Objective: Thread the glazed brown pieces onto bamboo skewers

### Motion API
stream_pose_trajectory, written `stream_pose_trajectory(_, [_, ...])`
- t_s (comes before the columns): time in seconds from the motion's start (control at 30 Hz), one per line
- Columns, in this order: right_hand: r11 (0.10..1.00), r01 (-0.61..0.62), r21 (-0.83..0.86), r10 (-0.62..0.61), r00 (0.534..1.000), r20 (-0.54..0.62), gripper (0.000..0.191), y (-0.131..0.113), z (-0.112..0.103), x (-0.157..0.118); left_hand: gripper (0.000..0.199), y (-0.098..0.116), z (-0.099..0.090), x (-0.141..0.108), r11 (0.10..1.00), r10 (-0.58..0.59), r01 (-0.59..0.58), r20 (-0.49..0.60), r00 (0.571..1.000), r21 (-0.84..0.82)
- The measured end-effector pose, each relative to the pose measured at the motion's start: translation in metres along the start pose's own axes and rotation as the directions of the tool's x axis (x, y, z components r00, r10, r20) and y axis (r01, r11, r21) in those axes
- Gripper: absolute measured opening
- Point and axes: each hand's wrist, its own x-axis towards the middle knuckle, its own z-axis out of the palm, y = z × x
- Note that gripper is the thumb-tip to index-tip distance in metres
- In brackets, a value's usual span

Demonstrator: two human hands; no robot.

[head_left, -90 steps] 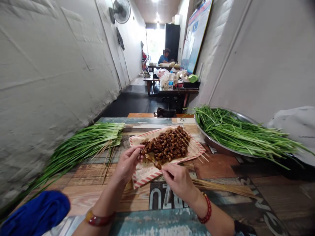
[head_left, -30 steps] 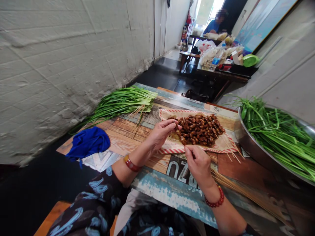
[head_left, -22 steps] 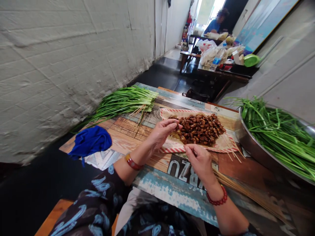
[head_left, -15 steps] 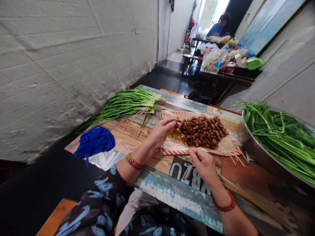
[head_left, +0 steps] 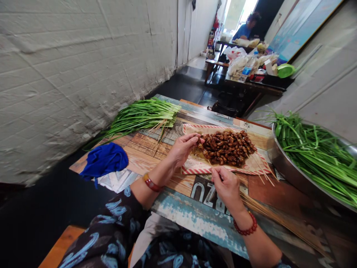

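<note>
A heap of small, glossy brown pieces (head_left: 227, 147), like insect pupae, lies on a tray (head_left: 192, 170) with a red-and-white striped edge. At the heap's left end, my left hand (head_left: 182, 147) is closed in a pinch on one brown piece. My right hand (head_left: 226, 186) is closed around a thin wooden skewer (head_left: 209, 162) at the tray's near edge; only its tip end shows, pointing toward the heap. Several other skewers (head_left: 262, 172) stick out from the heap's right side over the tray edge. More skewers lie in a bundle (head_left: 281, 219) by my right forearm.
Green chives (head_left: 142, 115) lie at the table's far left, with a few skewers (head_left: 160, 136) against them. A blue cloth (head_left: 107, 160) sits at the left edge. On the right stands a metal basin (head_left: 290, 167) of greens. A person (head_left: 245, 29) sits at a table farther back.
The view has shifted slightly, moving the scene a little left. My right hand has come slightly left along with it. My left hand keeps its pinch at the heap.
</note>
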Motion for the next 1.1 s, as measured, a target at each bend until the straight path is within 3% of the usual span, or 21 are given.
stream_pose_trajectory(0.37, [0.999, -0.009, 0.032, 0.008, 1.0, 0.02, 0.03, -0.004, 0.002, 0.003, 0.031, -0.001, -0.001, -0.001, 0.999, -0.032, 0.032, -0.006, 0.999, 0.011])
stream_pose_trajectory(0.53, [0.99, -0.104, 0.094, 0.103, 0.995, 0.017, 0.028, -0.003, 0.001, 0.005, 0.045, -0.002, -0.003, 0.002, 0.989, -0.132, 0.133, 0.019, 0.991, -0.06])
stream_pose_trajectory(0.7, [0.966, -0.181, 0.182, 0.18, 0.983, 0.021, 0.028, 0.0, 0.0, 0.008, 0.037, -0.014, -0.002, -0.002, 0.97, -0.233, 0.224, 0.098, 0.968, 0.094])
stream_pose_trajectory(0.9, [0.891, -0.276, 0.36, 0.257, 0.961, 0.102, 0.031, -0.003, 0.006, 0.011, 0.028, -0.016, 0.007, -0.011, 0.961, -0.266, 0.237, 0.249, 0.931, 0.141])
stream_pose_trajectory(1.0, [0.811, -0.328, 0.484, 0.274, 0.945, 0.18, 0.035, -0.006, 0.013, 0.012, 0.037, -0.011, 0.009, -0.012, 0.957, -0.284, 0.27, 0.175, 0.943, 0.104])
stream_pose_trajectory(1.1, [0.756, -0.351, 0.553, 0.276, 0.936, 0.218, 0.034, -0.007, 0.019, 0.017, 0.034, -0.008, 0.006, -0.008, 0.961, -0.276, 0.267, 0.18, 0.944, 0.073])
